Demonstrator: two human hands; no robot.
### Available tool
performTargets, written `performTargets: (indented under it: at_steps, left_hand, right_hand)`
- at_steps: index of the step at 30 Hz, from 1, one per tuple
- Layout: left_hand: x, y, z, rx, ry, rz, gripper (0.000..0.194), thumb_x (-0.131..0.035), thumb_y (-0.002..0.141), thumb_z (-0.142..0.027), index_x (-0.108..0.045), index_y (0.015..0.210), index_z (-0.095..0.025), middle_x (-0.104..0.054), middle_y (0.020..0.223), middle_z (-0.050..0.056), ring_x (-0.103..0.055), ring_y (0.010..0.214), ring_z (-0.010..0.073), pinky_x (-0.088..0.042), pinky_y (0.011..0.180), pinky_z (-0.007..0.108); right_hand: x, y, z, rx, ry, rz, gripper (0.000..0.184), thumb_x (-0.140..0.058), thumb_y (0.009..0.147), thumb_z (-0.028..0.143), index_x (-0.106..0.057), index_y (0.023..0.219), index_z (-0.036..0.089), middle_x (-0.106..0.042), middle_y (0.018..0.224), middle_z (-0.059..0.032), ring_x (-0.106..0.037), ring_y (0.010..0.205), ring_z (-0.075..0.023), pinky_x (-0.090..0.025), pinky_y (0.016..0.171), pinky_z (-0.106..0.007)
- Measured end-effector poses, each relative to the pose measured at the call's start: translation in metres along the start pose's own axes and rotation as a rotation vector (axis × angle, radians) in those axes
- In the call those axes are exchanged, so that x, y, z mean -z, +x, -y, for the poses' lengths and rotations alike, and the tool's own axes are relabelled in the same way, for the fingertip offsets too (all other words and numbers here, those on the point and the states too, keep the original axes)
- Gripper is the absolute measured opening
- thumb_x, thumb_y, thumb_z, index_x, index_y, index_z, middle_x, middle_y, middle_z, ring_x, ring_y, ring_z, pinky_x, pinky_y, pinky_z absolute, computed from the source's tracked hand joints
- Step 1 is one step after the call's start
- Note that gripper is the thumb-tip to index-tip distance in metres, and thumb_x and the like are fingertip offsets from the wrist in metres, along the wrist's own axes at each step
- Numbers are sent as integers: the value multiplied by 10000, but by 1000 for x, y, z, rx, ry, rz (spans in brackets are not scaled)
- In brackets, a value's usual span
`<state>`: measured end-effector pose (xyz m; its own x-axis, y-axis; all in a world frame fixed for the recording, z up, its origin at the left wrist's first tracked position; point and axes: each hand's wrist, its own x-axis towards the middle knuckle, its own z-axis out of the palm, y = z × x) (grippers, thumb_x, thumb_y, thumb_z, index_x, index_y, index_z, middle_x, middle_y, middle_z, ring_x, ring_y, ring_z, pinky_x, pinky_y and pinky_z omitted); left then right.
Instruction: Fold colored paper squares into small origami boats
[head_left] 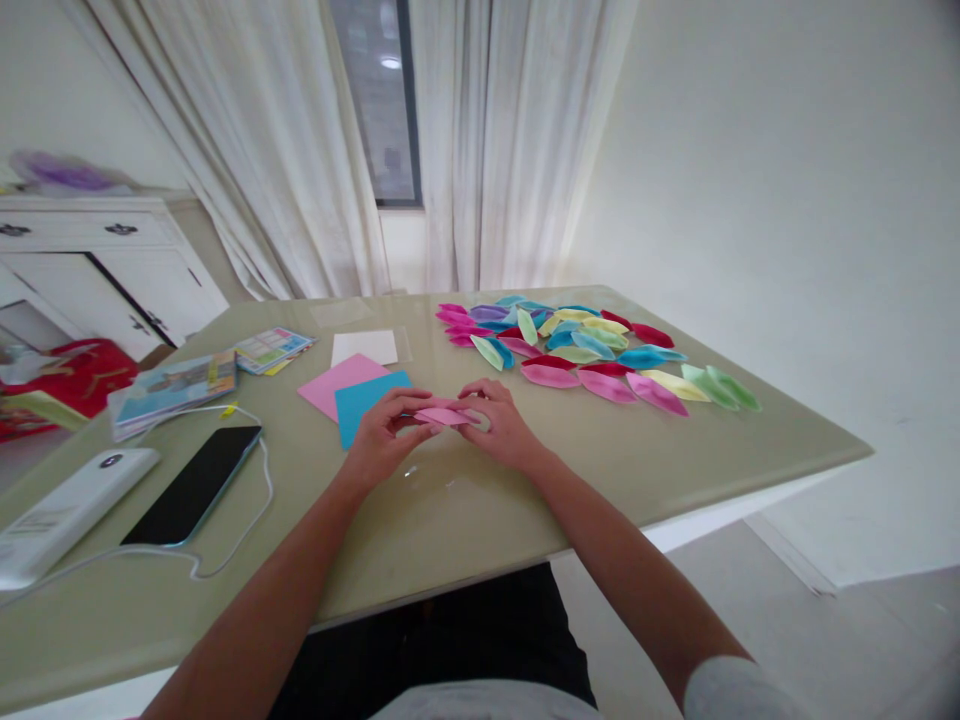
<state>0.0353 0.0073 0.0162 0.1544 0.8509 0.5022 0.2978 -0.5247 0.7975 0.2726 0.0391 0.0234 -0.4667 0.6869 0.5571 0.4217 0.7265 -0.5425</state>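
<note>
Between my two hands is a pink folded paper boat-like piece [442, 415], pointed at its ends. My left hand [386, 432] pinches its left end, and the fingers of my right hand [496, 425] close on its right end. Just behind my left hand lie a blue paper square [361, 402] and, partly under it, a pink paper square [330, 385]. Further right, many folded paper pieces [551, 377] of the same pointed shape lie spread in rows, in pink, red, blue, yellow, green and purple.
At the left of the table [465, 530] are a phone [193, 487], a white power bank [79, 510] with a cable, and some booklets [176, 388]. A white sheet [364, 347] lies at the back. A white cabinet [97, 240] and curtains [495, 150] stand beyond.
</note>
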Motion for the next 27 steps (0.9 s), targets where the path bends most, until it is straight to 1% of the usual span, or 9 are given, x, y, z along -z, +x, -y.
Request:
performTargets:
  at_steps: [3, 6, 9, 13, 18, 23, 27]
  left_hand:
    - [1, 0, -2, -18, 38, -9, 356, -781, 914, -472, -759, 1112, -178, -699, 1253, 113, -702, 1135, 264, -640, 926, 442]
    - [1, 0, -5, -39, 71, -1, 342, -764, 922, -490, -787, 1101, -199, -715, 1220, 111, -723, 1087, 248, -659, 888, 400]
    - [-1, -1, -7, -68, 101, 26, 302, -734, 942, -499, -817, 1074, -241, -737, 1184, 98, -735, 1036, 231, -663, 828, 346]
    - [-3, -1, -9, -109, 127, 51, 268, -670, 998, -463, -827, 1088, -264, -754, 1158, 90, -734, 1004, 217, -632, 753, 302]
    - [-4, 1, -10, -143, 133, 64, 282, -637, 1032, -418, -793, 1139, -208, -751, 1156, 93, -730, 1011, 215, -617, 773, 327]
    - [-5, 0, -13, -165, 147, 88, 243, -641, 1039, -383, -759, 1093, -178, -749, 1074, 66, -720, 958, 193, -615, 812, 357]
    - [-6, -3, -9, -166, 169, 53, 244, -661, 1029, -382, -708, 1131, -165, -736, 1048, 54, -717, 894, 181, -622, 801, 368]
  right_hand:
    - [0, 0, 1, 10, 13, -5, 206, -790, 902, 217, -786, 1105, 245, -673, 1145, -82, -610, 1131, -271, -418, 1060, -463]
    - [-1, 1, 3, 34, 65, -2, 196, -803, 889, 222, -764, 1080, 230, -686, 1129, -79, -625, 1113, -264, -438, 1041, -442]
    - [-2, 1, 6, 56, 143, 17, 186, -805, 895, 262, -734, 1061, 216, -726, 1066, -60, -664, 1030, -238, -477, 971, -399]
    - [-2, 1, 10, 43, 230, 35, 163, -741, 961, 338, -719, 1046, 201, -749, 993, -45, -686, 927, -206, -498, 866, -346]
    - [0, 0, 11, -13, 308, 67, 194, -738, 964, 367, -741, 1057, 197, -750, 998, -50, -684, 929, -206, -499, 854, -338]
    - [0, -2, 11, -97, 410, 105, 300, -652, 1020, 458, -757, 1098, 188, -733, 1009, -60, -686, 920, -197, -514, 746, -289]
    - [0, -2, 12, -126, 456, 120, 348, -628, 1027, 502, -768, 1078, 188, -729, 977, -49, -657, 875, -181, -493, 750, -285]
